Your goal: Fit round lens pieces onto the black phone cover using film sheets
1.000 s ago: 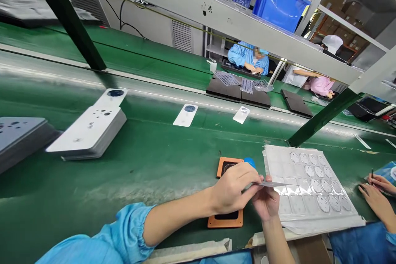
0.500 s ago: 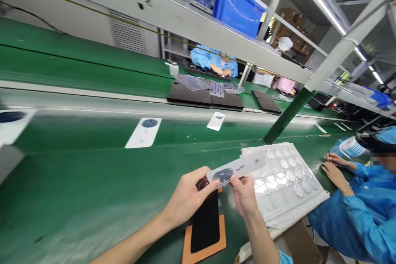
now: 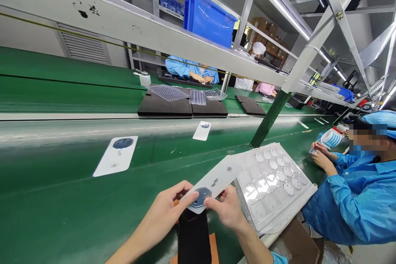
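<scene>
A white phone back cover (image 3: 219,178) with a dark round camera plate (image 3: 201,196) is held tilted, its far end pointing up and right. My left hand (image 3: 162,216) grips its near left edge, thumb on the camera plate's rim. My right hand (image 3: 228,211) pinches the near right edge, its thumb also at the plate. Below the cover is a black pad (image 3: 194,237) on an orange base (image 3: 214,248), partly hidden by cover and hands. Right of my right hand lies a clear plastic tray (image 3: 258,208) with several round plates (image 3: 281,175) in some pockets.
Two similar white covers (image 3: 115,163) (image 3: 201,133) lie on the green belt. A green post (image 3: 270,117) rises behind the tray. A person in blue (image 3: 349,202) sits close on the right. Black boards (image 3: 167,106) with perforated sheets lie across the belt, under a long white beam (image 3: 148,35).
The view has turned, so surroundings sit farther left. The cover now tilts more steeply, showing more of its face. Both hands keep hold of it. The neighbouring person's hands have come together.
</scene>
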Available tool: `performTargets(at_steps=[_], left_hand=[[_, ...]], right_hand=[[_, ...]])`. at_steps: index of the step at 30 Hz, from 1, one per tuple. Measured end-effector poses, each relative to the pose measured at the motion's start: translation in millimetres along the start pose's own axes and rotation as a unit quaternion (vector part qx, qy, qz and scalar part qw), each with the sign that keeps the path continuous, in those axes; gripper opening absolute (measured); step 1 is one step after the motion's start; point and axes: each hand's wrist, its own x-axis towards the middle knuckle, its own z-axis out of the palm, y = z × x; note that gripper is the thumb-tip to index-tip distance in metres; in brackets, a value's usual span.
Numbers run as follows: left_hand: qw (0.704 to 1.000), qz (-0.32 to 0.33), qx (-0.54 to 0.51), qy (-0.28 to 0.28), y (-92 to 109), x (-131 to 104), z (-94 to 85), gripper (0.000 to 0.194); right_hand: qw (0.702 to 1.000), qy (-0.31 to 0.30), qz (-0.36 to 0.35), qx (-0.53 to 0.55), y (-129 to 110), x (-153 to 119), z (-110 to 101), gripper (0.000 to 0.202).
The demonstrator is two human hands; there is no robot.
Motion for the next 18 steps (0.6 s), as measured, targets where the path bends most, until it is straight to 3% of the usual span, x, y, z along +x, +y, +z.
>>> performTargets(at_steps=[5,8,10,14,16,18], left_hand=[[0.998,0.005,-0.035,0.043,-9,4,8.2,0.043],[0.998,-0.018,-0.055,0.024,-24,14,8.3,0.041],[0.999,-0.011,-0.022,0.025,-37,23,3.2,0.036],[0.987,0.04,0.127,0.089,-65,33,-7.2,0.044],[0.977,0.067,0.191,0.065,-76,32,-7.1,0.045],[0.967,0.092,0.234,0.04,-82,31,-5.1,0.039]], right_hand=[[0.998,0.039,0.041,-0.001,15,-5,-2,0.037],[0.997,0.053,0.056,0.013,26,4,-5,0.041],[0.997,0.059,0.048,0.011,21,28,-14,0.04],[0.992,0.115,0.041,-0.026,-8,108,-53,0.047],[0.985,0.121,0.084,-0.092,-17,144,-67,0.041],[0.972,0.086,0.133,-0.172,-14,168,-70,0.041]])
